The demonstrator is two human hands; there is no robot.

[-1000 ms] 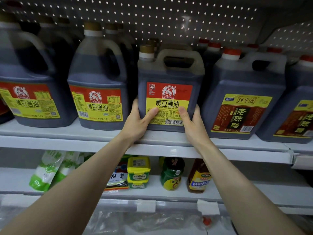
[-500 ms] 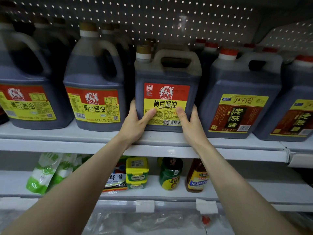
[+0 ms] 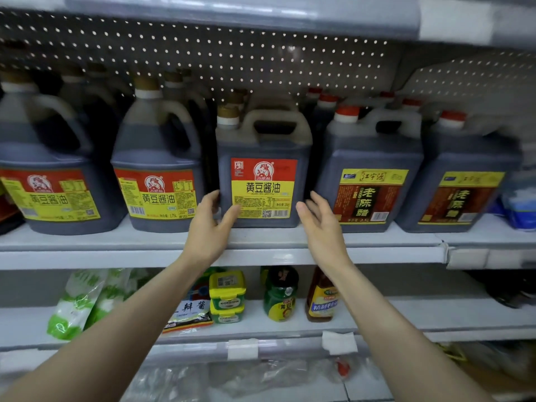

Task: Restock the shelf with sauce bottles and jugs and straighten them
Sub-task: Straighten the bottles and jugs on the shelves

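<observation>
A square soy sauce jug (image 3: 262, 169) with a red and yellow label stands upright on the white shelf (image 3: 145, 250), label facing me. My left hand (image 3: 211, 224) is at its lower left corner, fingers relaxed, thumb lying against the label's edge. My right hand (image 3: 319, 219) hovers open just off the jug's right side, fingers spread and apart from it. Two round soy sauce jugs (image 3: 156, 175) stand to the left, and two vinegar jugs (image 3: 371, 175) with red caps to the right.
More jugs stand in rows behind the front ones, against a perforated back panel (image 3: 232, 53). The lower shelf (image 3: 406, 317) holds green bags (image 3: 78, 303), stacked yellow tubs (image 3: 227, 294), a green jar (image 3: 280, 294) and an amber bottle (image 3: 320, 297). Plastic-wrapped goods lie below.
Both hands gripped the square jug's lower corners earlier. Now the right hand has come off it and opened, and the left hand has loosened. The camera view has dropped slightly.
</observation>
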